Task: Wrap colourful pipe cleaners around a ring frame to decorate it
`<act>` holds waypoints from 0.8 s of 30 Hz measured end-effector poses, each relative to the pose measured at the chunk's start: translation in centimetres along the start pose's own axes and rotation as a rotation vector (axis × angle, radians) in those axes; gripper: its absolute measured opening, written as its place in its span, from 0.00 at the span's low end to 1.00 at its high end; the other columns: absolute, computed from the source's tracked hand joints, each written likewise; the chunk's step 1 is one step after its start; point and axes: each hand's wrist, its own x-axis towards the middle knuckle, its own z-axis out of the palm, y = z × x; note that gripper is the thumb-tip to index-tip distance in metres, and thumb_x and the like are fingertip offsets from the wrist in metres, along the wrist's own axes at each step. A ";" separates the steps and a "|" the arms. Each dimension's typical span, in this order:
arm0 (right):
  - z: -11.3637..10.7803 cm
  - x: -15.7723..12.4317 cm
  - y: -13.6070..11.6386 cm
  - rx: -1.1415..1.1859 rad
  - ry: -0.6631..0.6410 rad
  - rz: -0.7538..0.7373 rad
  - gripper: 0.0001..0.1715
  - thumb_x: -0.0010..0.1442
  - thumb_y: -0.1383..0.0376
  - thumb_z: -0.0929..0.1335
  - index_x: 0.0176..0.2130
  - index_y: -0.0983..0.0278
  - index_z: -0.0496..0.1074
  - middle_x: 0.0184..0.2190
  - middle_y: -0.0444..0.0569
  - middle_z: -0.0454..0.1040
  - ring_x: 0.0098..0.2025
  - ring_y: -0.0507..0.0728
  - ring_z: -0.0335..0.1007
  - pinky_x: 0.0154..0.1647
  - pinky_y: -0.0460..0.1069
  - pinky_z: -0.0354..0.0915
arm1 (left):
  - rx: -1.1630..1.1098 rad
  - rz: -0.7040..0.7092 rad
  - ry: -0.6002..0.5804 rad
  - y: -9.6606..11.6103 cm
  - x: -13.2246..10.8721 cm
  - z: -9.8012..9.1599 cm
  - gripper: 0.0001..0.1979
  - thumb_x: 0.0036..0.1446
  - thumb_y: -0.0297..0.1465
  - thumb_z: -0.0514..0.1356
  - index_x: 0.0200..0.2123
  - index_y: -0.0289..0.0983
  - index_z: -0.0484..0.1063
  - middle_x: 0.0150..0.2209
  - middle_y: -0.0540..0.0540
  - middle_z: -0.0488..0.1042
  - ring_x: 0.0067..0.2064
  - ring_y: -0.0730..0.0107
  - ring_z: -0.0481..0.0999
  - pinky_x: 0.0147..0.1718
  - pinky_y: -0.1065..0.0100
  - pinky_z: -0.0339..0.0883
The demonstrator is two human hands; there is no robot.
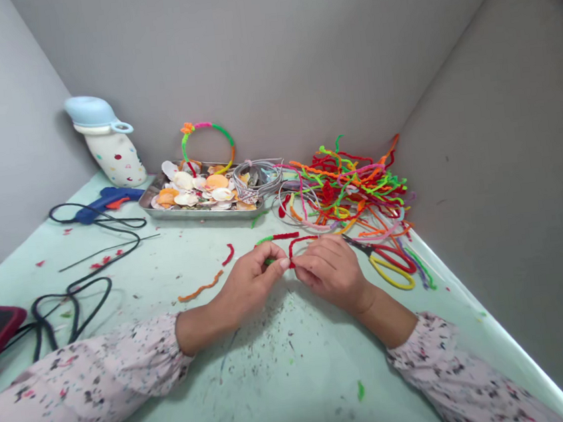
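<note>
Both hands meet over the middle of the table, fingertips almost touching. My left hand [251,280] is closed in a pinch between thumb and forefinger, with a bit of green fuzz showing between the fingers. A red pipe cleaner [292,247] bends up from the pinch point and runs behind my right hand [337,271], whose closed fingers grip it. Just beyond the left fingertips shows a green and red pipe cleaner length [284,236]; whether it joins the held piece is hidden. Short cut pieces, one red [228,254] and one orange [202,287], lie near my left hand.
A metal tray [196,214] of seashells stands at the back, with a multicoloured pipe cleaner ring [230,138] upright in it. Right of it are piled pipe cleaners [353,180] and scissors [392,272]. Leftward are a bottle [112,155], blue glue gun [104,201], black cord [71,287] and red-edged device [13,316].
</note>
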 end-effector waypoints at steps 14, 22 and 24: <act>-0.5 0.5 -0.2 0.059 -0.051 0.100 0.10 0.57 0.68 0.68 0.41 0.60 0.68 0.34 0.48 0.76 0.38 0.58 0.70 0.43 0.56 0.63 | -0.061 -0.009 0.002 -0.8 0.2 -0.1 0.09 0.62 0.36 0.54 0.34 0.37 0.65 0.25 0.55 0.60 0.24 0.77 0.57 0.25 0.72 0.53; -0.4 0.2 0.4 0.153 -0.062 0.179 0.06 0.58 0.70 0.67 0.39 0.62 0.69 0.33 0.48 0.76 0.38 0.57 0.70 0.44 0.56 0.62 | 0.032 -0.058 0.039 -1.1 0.6 -0.3 0.09 0.62 0.36 0.53 0.34 0.37 0.65 0.22 0.56 0.61 0.23 0.76 0.59 0.24 0.72 0.54; -0.3 0.2 0.5 0.155 -0.089 0.179 0.06 0.59 0.69 0.67 0.39 0.62 0.69 0.34 0.48 0.76 0.38 0.57 0.70 0.44 0.56 0.62 | 0.105 -0.059 0.043 -0.9 0.6 -0.4 0.10 0.62 0.36 0.52 0.33 0.37 0.66 0.23 0.55 0.63 0.24 0.75 0.61 0.26 0.71 0.56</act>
